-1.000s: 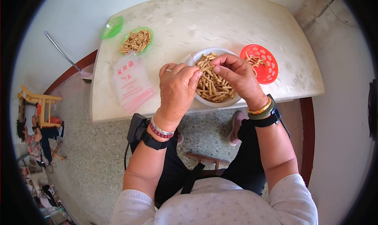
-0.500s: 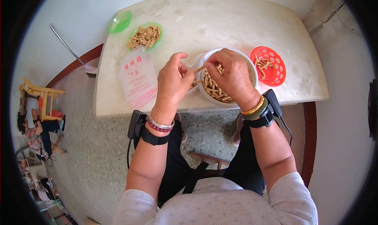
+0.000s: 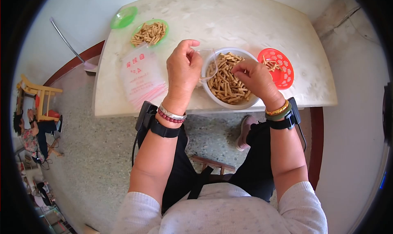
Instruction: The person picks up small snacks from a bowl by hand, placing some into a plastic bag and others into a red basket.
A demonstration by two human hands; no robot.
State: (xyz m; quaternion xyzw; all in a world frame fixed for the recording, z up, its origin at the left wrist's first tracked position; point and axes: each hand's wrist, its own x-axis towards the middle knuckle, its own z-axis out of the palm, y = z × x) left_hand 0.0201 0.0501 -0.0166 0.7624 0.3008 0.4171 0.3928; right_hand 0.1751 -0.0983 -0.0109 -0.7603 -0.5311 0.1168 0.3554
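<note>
My left hand [image 3: 184,68] is closed on the edge of a clear plastic bag [image 3: 209,66], whose mouth stands open beside the white bowl [image 3: 206,80]. Short, light brown sticks [image 3: 227,84] fill much of that bowl. Over its right side is my right hand [image 3: 258,80], apart from the bag. Its fingers are curled in toward the thumb, and whatever may be between the tips is hidden. Just beyond this hand, a red basket [image 3: 287,72] contains a few of the same sticks.
A stack of printed zip bags [image 3: 143,76] lies left of my left hand. Behind it are a green plate [image 3: 166,36] heaped with sticks and another green dish [image 3: 124,17]. Away to the left, a person [image 3: 35,133] sits near a wooden chair [image 3: 45,92].
My right hand has left the bag's mouth and moved right over the bowl; the stick seen at its fingers no longer shows. My left hand still holds the bag, slightly higher.
</note>
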